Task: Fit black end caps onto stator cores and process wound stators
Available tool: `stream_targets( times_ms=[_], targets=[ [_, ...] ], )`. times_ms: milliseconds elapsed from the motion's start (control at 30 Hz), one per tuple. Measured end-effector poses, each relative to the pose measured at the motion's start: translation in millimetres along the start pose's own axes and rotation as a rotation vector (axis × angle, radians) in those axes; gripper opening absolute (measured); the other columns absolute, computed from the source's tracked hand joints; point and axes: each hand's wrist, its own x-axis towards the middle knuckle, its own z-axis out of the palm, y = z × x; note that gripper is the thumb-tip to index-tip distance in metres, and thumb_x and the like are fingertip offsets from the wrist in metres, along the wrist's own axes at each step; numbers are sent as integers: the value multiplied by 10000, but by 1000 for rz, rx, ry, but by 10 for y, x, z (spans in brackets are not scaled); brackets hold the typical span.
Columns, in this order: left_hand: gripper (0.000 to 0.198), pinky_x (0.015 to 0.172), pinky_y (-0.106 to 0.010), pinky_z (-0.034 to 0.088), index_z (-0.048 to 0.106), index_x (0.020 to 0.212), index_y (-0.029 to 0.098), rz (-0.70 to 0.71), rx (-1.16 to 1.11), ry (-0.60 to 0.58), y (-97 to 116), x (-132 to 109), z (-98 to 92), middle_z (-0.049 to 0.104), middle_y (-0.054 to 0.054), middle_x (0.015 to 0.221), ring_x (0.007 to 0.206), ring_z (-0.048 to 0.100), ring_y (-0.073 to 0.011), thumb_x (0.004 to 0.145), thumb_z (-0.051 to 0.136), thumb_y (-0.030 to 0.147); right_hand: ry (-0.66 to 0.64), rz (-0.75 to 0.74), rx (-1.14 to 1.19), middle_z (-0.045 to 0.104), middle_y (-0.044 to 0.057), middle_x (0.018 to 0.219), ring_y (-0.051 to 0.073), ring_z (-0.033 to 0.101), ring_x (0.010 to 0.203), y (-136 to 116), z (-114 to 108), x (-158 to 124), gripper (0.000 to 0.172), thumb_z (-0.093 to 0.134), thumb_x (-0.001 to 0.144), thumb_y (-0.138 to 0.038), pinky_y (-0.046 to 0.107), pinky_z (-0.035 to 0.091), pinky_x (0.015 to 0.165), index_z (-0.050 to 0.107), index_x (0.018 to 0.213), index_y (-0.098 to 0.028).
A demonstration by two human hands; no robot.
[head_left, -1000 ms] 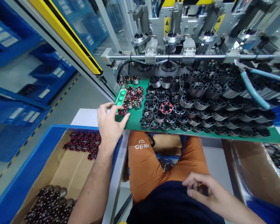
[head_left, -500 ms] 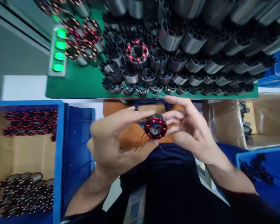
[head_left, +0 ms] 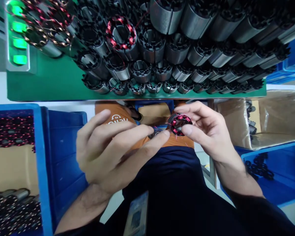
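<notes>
A small ring-shaped motor core wound with red wire (head_left: 175, 126) is held up over my lap. My right hand (head_left: 206, 131) grips it from the right, with the thumb on its front face and the fingers behind. Loose wire ends stick out from its edge. Just to its left is my left hand (head_left: 113, 150), fingers spread, a fingertip close to the ring's left side; whether it touches cannot be made out. On the green bench top stands another red-wound core (head_left: 121, 34) among rows of dark, bare metal cores (head_left: 153, 49).
Copper-wound cores (head_left: 50, 47) stand at the bench's left beside a strip of green lights (head_left: 19, 42). A blue bin (head_left: 43, 157) of wound cores is at left. On the right are a plastic-lined box (head_left: 280, 121) and a blue bin with black parts (head_left: 285, 177).
The held core has shifted right and turned in my right hand. My left hand has let go of it, and its fingers have spread. The camera view has moved closer to the bench.
</notes>
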Motion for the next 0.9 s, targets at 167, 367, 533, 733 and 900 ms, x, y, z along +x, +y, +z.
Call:
stream_targets(
  times_ms=[167, 367, 533, 733, 900],
  targets=[
    [216, 1152, -535, 618, 913, 1114, 396, -120, -209, -76, -160, -240, 501, 901, 37, 1034, 995, 796, -258, 985, 967, 231, 74, -18, 23, 902, 49, 1117, 311, 914, 1119, 99, -138, -9, 685, 1149, 788, -618, 445, 784, 993, 807, 1275, -280],
    [76, 895, -385, 668, 925, 1064, 271, -601, -555, -174, -236, -352, 711, 910, -26, 1033, 972, 832, -219, 1056, 860, 232, 98, 44, 66, 884, 3, 1005, 292, 927, 1040, 133, -153, -15, 798, 1194, 730, -515, 410, 782, 956, 667, 1291, -304],
    [153, 974, -362, 691, 937, 1105, 290, -572, -709, 1, -34, 69, 498, 893, -21, 1119, 1056, 825, -202, 972, 966, 221, 79, 44, 121, 883, -30, 980, 216, 910, 920, 183, -25, 32, 772, 1208, 723, -432, 323, 758, 903, 569, 1138, -308],
    [262, 1006, -373, 713, 848, 1001, 242, -766, -1008, -82, 37, -103, 871, 851, -84, 1130, 1097, 824, -223, 1127, 819, 470, 54, 38, 183, 896, -14, 1062, 240, 919, 1012, 271, -40, 15, 836, 1162, 796, -425, 351, 751, 961, 550, 1357, -329],
    [275, 912, -289, 727, 934, 1071, 255, -973, -1158, -87, -48, -306, 931, 906, -88, 1157, 1041, 868, -200, 1078, 907, 528, -25, 30, 256, 883, -30, 1058, 207, 899, 974, 479, -118, -81, 823, 1128, 866, -364, 314, 721, 930, 545, 1447, -335]
  ],
)
